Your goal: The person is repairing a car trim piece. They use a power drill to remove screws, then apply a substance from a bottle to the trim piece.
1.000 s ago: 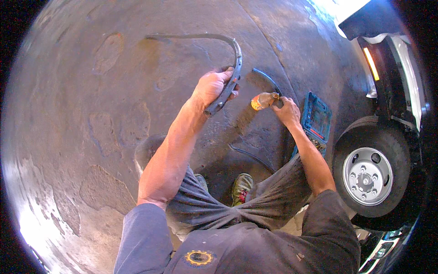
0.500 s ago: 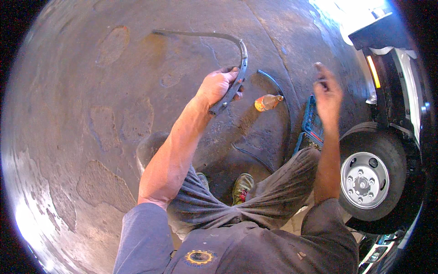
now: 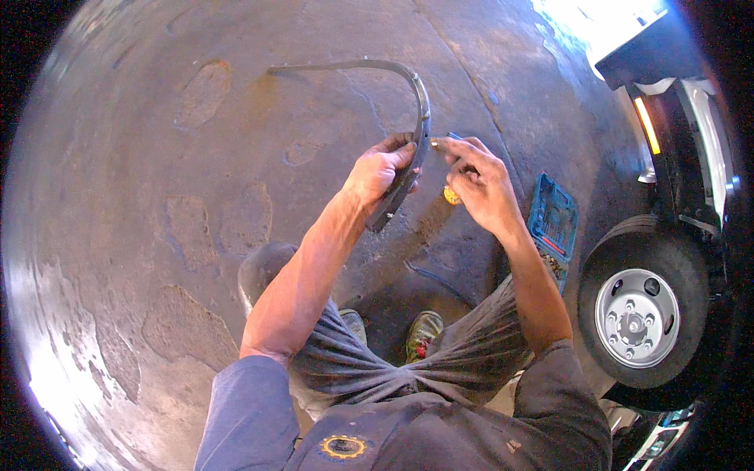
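My left hand (image 3: 382,172) grips a long, curved grey trim strip (image 3: 408,82) near its lower end; the strip arcs up and away to the left over the concrete floor. My right hand (image 3: 480,182) is close beside the strip, its fingertips pinching a small light-coloured part (image 3: 434,144) against the strip's edge. A small yellow-orange object (image 3: 450,196) lies on the floor just below my right hand, partly hidden by it.
A blue open case (image 3: 554,219) with small parts lies on the floor to the right. A vehicle's wheel (image 3: 638,314) and bodywork (image 3: 675,149) stand at the far right. My shoes (image 3: 424,334) rest on the cracked, stained concrete floor (image 3: 157,235).
My right hand left the orange object on the floor, swung out to the right near the blue case, and came back to the strip with a small part. My left hand kept holding the strip.
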`<action>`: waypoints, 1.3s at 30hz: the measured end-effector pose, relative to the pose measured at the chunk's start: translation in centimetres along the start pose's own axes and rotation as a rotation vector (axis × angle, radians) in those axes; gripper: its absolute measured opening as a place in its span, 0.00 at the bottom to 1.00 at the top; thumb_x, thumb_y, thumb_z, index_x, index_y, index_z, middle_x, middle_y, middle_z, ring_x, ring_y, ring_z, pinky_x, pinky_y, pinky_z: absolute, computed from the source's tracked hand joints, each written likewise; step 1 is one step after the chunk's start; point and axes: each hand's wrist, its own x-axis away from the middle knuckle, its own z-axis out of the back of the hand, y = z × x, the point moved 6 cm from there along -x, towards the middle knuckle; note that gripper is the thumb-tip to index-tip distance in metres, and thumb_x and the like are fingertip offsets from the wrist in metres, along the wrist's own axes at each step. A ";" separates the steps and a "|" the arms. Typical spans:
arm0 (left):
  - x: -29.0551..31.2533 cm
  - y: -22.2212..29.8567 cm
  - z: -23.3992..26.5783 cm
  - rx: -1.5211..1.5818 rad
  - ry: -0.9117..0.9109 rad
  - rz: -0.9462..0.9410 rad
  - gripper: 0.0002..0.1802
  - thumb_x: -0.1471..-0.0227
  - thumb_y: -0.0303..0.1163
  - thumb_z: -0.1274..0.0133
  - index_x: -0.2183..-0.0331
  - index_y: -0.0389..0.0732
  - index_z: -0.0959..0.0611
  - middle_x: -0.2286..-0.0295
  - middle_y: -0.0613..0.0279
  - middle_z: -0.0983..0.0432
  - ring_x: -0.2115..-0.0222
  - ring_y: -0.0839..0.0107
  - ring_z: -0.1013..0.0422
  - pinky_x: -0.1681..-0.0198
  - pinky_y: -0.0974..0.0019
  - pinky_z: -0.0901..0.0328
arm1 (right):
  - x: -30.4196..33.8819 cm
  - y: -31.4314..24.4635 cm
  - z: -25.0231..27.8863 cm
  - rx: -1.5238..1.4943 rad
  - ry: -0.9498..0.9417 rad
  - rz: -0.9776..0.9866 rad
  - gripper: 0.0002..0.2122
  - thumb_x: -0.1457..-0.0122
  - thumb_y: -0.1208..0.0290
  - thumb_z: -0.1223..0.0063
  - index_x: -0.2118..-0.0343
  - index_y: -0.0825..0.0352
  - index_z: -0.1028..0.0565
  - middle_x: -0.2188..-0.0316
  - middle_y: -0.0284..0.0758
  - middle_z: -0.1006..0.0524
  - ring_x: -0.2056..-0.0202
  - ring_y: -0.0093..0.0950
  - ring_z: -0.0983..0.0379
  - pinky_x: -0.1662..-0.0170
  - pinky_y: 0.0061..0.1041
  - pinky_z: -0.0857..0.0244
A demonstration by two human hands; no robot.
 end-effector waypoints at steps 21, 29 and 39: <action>0.4 -0.3 0.2 -0.108 0.040 0.020 0.15 0.41 0.33 0.51 0.52 0.40 0.24 0.73 0.66 0.26 0.77 0.76 0.30 0.76 0.72 0.33 | 0.0 2.3 -1.5 0.055 0.005 0.127 0.27 0.56 0.84 0.51 0.49 0.59 0.26 0.67 0.34 0.29 0.68 0.28 0.31 0.63 0.25 0.34; 0.6 -0.5 0.4 -0.168 0.029 0.041 0.15 0.40 0.35 0.51 0.52 0.43 0.25 0.70 0.66 0.26 0.74 0.76 0.29 0.73 0.72 0.31 | -0.4 2.8 -1.6 -0.046 0.039 -0.020 0.27 0.54 0.83 0.51 0.46 0.60 0.29 0.62 0.33 0.27 0.63 0.26 0.30 0.58 0.23 0.34; 1.1 -0.2 0.5 -0.165 0.025 0.025 0.15 0.41 0.33 0.51 0.52 0.42 0.25 0.70 0.66 0.26 0.74 0.75 0.29 0.73 0.71 0.30 | 1.1 2.8 -2.7 -0.157 -0.018 -0.089 0.27 0.53 0.83 0.49 0.46 0.62 0.29 0.64 0.31 0.27 0.64 0.22 0.32 0.60 0.22 0.35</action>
